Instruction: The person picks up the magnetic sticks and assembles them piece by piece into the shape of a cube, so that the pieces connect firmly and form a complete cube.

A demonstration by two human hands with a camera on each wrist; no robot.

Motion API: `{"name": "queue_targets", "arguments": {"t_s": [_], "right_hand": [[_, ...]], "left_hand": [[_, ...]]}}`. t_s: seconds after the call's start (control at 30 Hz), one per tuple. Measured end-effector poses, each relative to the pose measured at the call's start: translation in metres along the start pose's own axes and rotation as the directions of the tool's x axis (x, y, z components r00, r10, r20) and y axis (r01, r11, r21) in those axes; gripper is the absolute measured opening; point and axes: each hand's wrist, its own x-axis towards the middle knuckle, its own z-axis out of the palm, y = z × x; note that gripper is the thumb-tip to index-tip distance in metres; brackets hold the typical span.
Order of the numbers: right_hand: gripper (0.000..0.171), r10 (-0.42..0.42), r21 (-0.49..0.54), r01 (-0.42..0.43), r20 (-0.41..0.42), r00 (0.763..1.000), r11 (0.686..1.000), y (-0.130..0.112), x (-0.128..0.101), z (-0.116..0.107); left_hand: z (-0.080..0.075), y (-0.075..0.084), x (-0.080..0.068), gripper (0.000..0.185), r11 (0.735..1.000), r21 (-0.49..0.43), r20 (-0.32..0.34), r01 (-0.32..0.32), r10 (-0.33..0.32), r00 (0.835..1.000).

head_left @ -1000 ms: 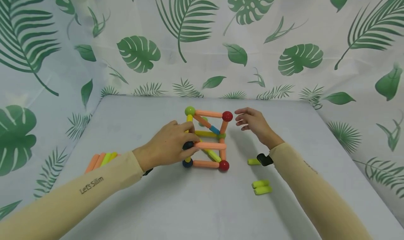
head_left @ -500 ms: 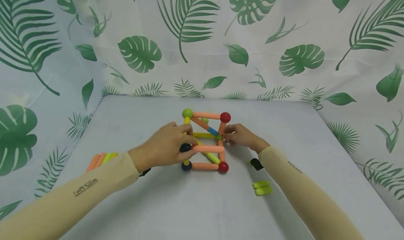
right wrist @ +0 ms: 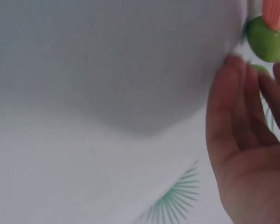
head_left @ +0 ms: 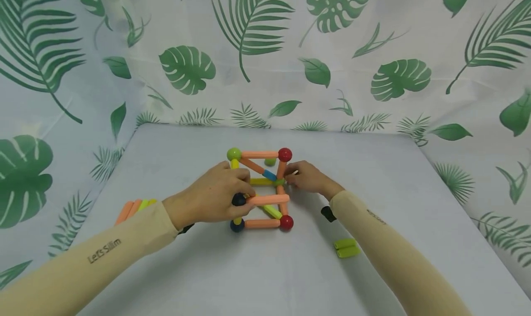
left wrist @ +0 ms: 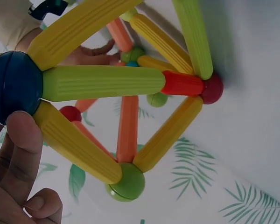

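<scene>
Free tabletop nearside, rod frame beyond

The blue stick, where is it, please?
The blue stick is central in the head view, between an orange stick and a green ball by the right hand.

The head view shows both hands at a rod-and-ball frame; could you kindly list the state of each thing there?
Rod-and-ball frame: partly joined
Left hand: gripping the upper dark blue ball
Right hand: beside a green ball; grip unclear
Upper salmon crosspiece: right end without a ball
Two lime rods: lying side by side
Loose rod row: partly hidden behind left sleeve
</scene>
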Motion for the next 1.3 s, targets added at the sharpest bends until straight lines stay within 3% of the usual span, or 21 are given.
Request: {"name": "queue_targets", "arguments": {"t_s": [0.13,0.37,0.47,0.53,0.6,0.63,0.7,0.77,0.93,1.07,1.2,1.3], "right_hand": [[0.034,-0.084,-0.155,0.07,-0.085,0.993,0.985,-0.005,0.008,-0.002],[0.058,-0.103,-0.192,0.098,-0.018,0.995,0.977,-0.008,0.02,-0.002],[0.036,-0.178,-0.111,0.178,0.012,0.984,0.978,-0.006,0.023,0.001],[0.03,-0.225,-0.129,0.222,-0.012,0.974,0.967,-0.003,0.024,0.002],[0.027,-0.221,-0.214,0.198,-0.089,0.971,0.957,-0.001,0.023,0.001],[0.025,-0.189,-0.282,0.143,-0.143,0.972,0.949,0.0,0.021,0.0],[0.036,-0.112,-0.37,0.018,-0.234,0.966,0.929,0.003,0.017,-0.003],[0.05,-0.046,-0.396,-0.071,-0.278,0.959,0.916,0.006,0.015,-0.006],[0.055,-0.028,-0.369,-0.06,-0.229,0.973,0.928,0.012,0.012,-0.01],[0.04,-0.032,-0.355,-0.047,-0.214,0.976,0.934,0.013,0.006,-0.008],[0.03,-0.034,-0.399,-0.045,-0.188,0.982,0.916,0.013,-0.01,-0.007],[0.03,-0.018,-0.435,-0.032,-0.11,0.994,0.9,0.01,-0.028,-0.008]], "left_hand": [[0.0,-0.001,-0.002,0.012,1.0,-0.011,-0.017,-0.002,0.002,1.0],[0.001,-0.001,-0.003,0.013,1.0,-0.005,-0.018,-0.005,0.005,1.0],[0.002,-0.002,-0.002,0.013,1.0,-0.006,-0.022,-0.008,0.008,1.0],[0.002,-0.002,-0.002,0.013,1.0,-0.009,-0.022,-0.009,0.008,1.0],[0.002,-0.003,-0.003,0.013,1.0,-0.012,-0.022,-0.007,0.007,1.0],[0.002,-0.003,-0.003,0.013,1.0,-0.014,-0.022,-0.005,0.005,1.0],[0.002,-0.003,-0.003,0.013,1.0,-0.019,-0.019,-0.001,0.001,1.0],[0.002,-0.003,-0.003,0.013,1.0,-0.024,-0.017,0.005,-0.005,1.0],[0.002,-0.003,-0.004,0.013,1.0,-0.023,-0.014,0.013,-0.014,1.0],[0.002,-0.003,-0.004,0.013,1.0,-0.019,-0.012,0.021,-0.021,1.0],[0.002,-0.002,-0.005,0.013,0.999,-0.026,-0.007,0.022,-0.022,1.0],[0.001,-0.003,-0.005,0.013,0.999,-0.041,-0.006,0.024,-0.024,1.0]]}}
